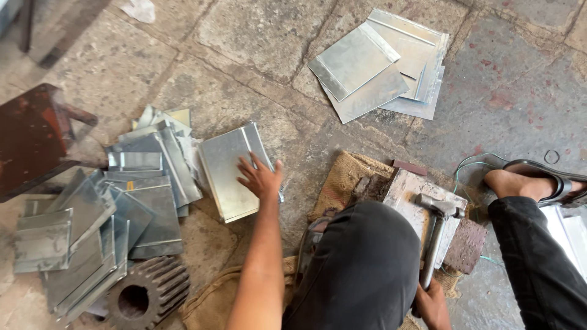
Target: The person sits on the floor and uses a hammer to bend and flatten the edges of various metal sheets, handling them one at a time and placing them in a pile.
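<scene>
left hand: fingers spread flat on folded metal sheet, no grasp
right hand: closed around hammer
progress: far stack probably finished; near pile waiting

Both forearms bare to the top of view, no sleeves, no gloves, no rings or watch visible on the left hand or the right hand. Legs covered by dark grey to black trousers, plain cloth with soft folds, no visible markings or seams of note. One foot wears a dark open sandal with a broad strap across the instep; toes uncovered.
</scene>
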